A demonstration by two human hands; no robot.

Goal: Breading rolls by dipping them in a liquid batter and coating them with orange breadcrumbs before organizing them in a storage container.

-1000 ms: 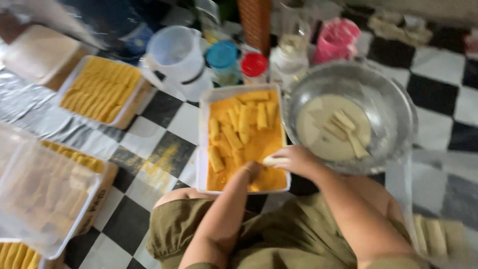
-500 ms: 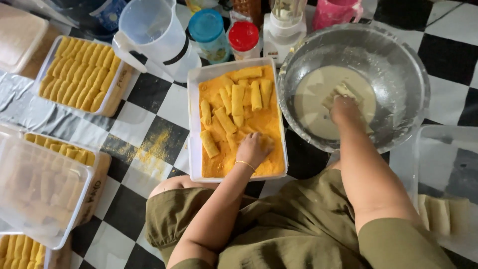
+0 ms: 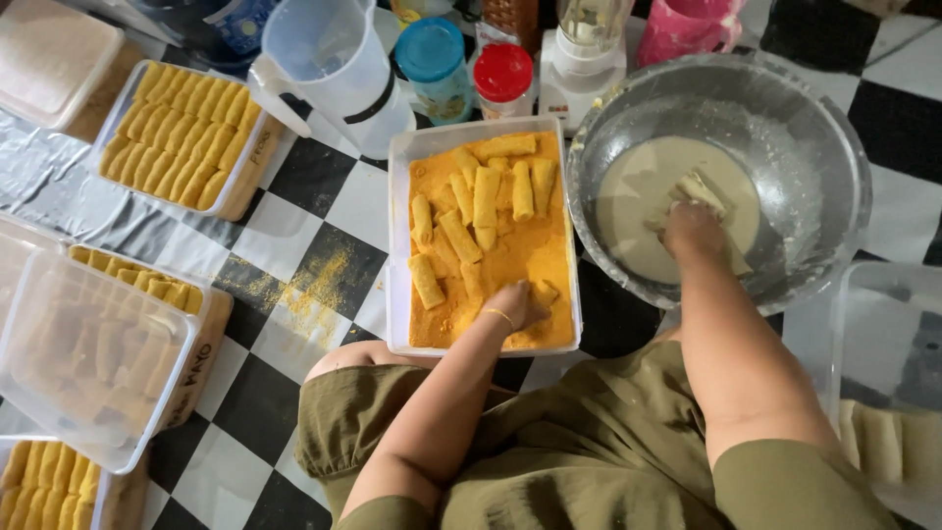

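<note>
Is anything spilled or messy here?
Yes. Orange crumbs are scattered on the checkered floor just left of the crumb tray, outside it. Otherwise the left hand rests in the tray and the right hand is in the batter bowl.

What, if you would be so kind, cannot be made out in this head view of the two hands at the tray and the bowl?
- Right hand: fingertips are sunk in the pale batter of the metal bowl, so its grip on the rolls there is unclear.
- Left hand: seen from behind in the crumb tray; what it pinches is hidden.
- Clear box at right: cut off by the frame edge.
- Blender: top cropped by the upper edge.
</note>
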